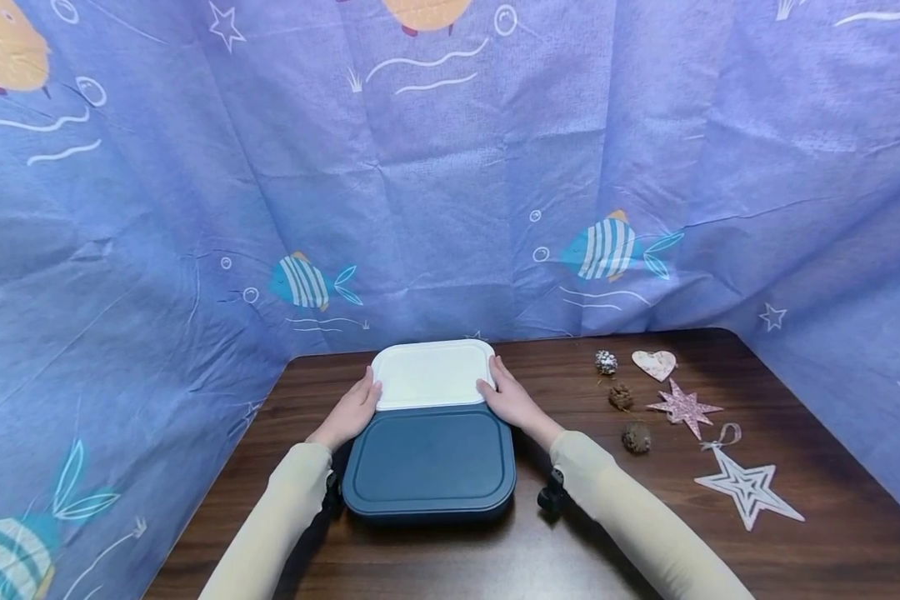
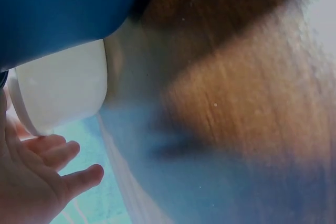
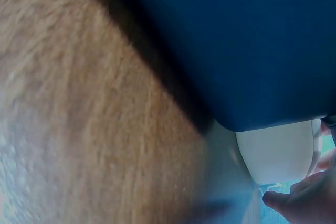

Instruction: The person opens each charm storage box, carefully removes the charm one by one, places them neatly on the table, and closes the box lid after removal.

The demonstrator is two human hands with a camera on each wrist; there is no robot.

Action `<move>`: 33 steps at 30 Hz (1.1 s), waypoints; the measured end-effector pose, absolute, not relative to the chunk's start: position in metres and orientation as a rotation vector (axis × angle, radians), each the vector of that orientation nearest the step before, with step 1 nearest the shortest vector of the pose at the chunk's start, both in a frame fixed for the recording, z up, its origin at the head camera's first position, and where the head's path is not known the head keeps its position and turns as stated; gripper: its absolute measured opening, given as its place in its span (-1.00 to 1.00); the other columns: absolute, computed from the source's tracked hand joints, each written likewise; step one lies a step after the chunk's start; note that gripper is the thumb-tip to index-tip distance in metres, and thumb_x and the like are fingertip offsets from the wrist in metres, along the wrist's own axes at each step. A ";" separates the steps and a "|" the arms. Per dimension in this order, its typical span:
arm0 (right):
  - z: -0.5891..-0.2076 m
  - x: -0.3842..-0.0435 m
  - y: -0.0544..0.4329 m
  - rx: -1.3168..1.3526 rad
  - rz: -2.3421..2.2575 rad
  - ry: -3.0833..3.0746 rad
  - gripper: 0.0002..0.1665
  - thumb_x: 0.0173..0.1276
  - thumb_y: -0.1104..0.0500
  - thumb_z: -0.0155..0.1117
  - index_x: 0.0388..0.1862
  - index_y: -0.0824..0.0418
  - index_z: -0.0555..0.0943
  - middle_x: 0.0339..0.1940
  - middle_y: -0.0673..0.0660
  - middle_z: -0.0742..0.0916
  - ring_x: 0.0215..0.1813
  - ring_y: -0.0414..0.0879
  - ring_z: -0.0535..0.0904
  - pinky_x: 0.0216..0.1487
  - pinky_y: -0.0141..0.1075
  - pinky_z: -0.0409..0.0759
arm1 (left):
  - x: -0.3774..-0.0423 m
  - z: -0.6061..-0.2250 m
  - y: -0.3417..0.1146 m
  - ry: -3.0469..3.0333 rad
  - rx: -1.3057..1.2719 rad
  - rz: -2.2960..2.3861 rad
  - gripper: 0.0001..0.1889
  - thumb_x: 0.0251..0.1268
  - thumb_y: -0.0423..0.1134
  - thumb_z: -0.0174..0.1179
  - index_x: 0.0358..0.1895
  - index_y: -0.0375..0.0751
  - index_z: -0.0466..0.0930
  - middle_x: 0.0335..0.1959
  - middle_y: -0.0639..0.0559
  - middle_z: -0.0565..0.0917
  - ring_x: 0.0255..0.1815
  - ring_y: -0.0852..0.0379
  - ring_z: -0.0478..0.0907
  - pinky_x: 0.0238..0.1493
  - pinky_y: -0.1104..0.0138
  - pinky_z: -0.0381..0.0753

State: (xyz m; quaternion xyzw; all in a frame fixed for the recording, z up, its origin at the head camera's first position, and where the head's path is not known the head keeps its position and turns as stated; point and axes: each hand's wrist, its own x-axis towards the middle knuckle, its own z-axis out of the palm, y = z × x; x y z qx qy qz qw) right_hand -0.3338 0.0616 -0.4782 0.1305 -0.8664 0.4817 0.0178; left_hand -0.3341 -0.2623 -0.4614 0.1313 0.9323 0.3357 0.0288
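A white lidded box [image 1: 433, 375] stands at the back of the table, right behind a larger dark blue lidded box [image 1: 431, 458]. My left hand [image 1: 354, 407] holds the white box's left side, thumb by the lid's rim. In the left wrist view, the fingers [image 2: 60, 150] lie along the white wall [image 2: 65, 85], one standing off from it. On the opposite side my right hand [image 1: 513, 398] grips the same box, its thumb over the lid's edge. The right wrist view shows part of that hand [image 3: 310, 198] beside the white wall [image 3: 278, 150]. Both forearms flank the blue box.
On the table's right lie several ornaments: a white-flecked ball [image 1: 606, 362], two brown pine cones [image 1: 636, 437], a pale heart [image 1: 654, 364], a pink glitter star [image 1: 685, 407] and a white star [image 1: 748, 485]. A blue fish-print curtain [image 1: 450, 208] hangs behind the wooden table [image 1: 570, 550].
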 end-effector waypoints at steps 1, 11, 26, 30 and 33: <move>-0.478 -0.334 0.062 0.403 1.492 -2.691 -0.17 0.62 0.02 -0.01 0.59 0.48 -0.02 0.62 0.43 0.05 0.63 0.23 -0.08 0.56 0.04 -0.01 | -0.334 -0.461 -0.262 2.887 0.406 1.026 -0.27 0.70 0.06 -0.35 0.60 -0.41 -0.26 0.62 -0.32 -0.08 0.61 -0.27 -0.11 0.54 -0.09 -0.06; -0.476 -0.334 0.061 0.402 1.491 -2.697 -0.17 0.63 -0.01 -0.01 0.60 0.44 -0.03 0.63 0.40 0.04 0.64 0.19 -0.09 0.57 0.01 -0.02 | -0.334 -0.460 -0.262 2.917 0.413 1.014 -0.31 0.71 0.01 -0.36 0.60 -0.44 -0.23 0.61 -0.33 -0.05 0.61 -0.28 -0.08 0.54 -0.09 -0.04; -0.479 -0.334 0.061 0.386 1.495 -2.672 -0.18 0.61 -0.01 0.02 0.60 0.42 0.03 0.63 0.38 0.09 0.64 0.18 -0.05 0.56 0.03 0.00 | -0.335 -0.463 -0.262 2.976 0.418 0.959 -0.33 0.71 0.00 -0.33 0.58 -0.46 -0.12 0.58 -0.35 0.07 0.57 -0.30 0.04 0.52 -0.09 0.05; -0.480 -0.334 0.062 0.379 1.490 -2.671 -0.18 0.60 -0.01 0.03 0.60 0.41 0.04 0.63 0.37 0.10 0.64 0.18 -0.04 0.56 0.02 0.00 | -0.334 -0.461 -0.261 2.972 0.401 0.969 -0.32 0.71 0.02 -0.33 0.59 -0.43 -0.11 0.58 -0.33 0.07 0.57 -0.30 0.04 0.52 -0.10 0.04; -0.479 -0.334 0.063 0.375 1.500 -2.678 -0.18 0.60 -0.01 0.03 0.60 0.42 0.05 0.62 0.40 0.10 0.63 0.21 -0.03 0.56 0.04 0.01 | -0.333 -0.461 -0.261 2.968 0.395 0.970 -0.31 0.70 0.04 -0.32 0.59 -0.42 -0.10 0.59 -0.32 0.06 0.58 -0.30 0.02 0.52 -0.11 0.03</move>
